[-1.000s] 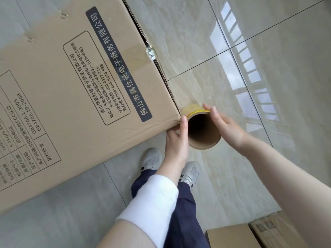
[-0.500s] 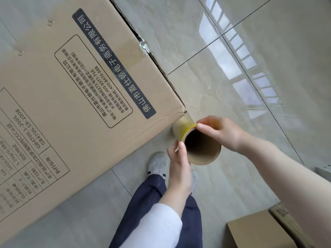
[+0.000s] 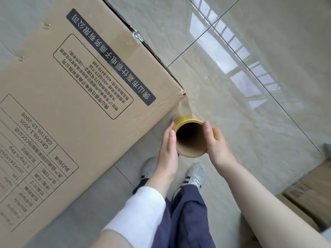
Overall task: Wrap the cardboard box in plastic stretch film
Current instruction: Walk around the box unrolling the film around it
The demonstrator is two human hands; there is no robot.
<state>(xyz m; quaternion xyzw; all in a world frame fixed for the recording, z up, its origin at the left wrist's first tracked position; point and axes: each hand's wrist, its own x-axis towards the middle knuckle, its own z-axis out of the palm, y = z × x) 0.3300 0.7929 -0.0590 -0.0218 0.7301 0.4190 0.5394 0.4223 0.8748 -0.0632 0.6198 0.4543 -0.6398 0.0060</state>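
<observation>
A large brown cardboard box (image 3: 75, 97) with printed labels fills the left of the head view and stands on the tiled floor. Just off its near right corner I look down into the upright stretch-film roll (image 3: 190, 154), a cardboard tube with a yellow rim. My left hand (image 3: 168, 149) presses flat against the tube's left side, fingers straight. My right hand (image 3: 215, 144) grips its right side, thumb on the rim. A clear strip of film (image 3: 184, 109) runs from the roll up to the box corner.
My two feet in white shoes (image 3: 195, 176) and blue trousers stand on the glossy floor tiles (image 3: 250, 122) right below the roll. More cardboard boxes (image 3: 308, 192) lie at the lower right edge.
The roll has moved away from the box corner toward me, and film now stretches between them. My left hand shifted from the box corner to the tube's left side.
</observation>
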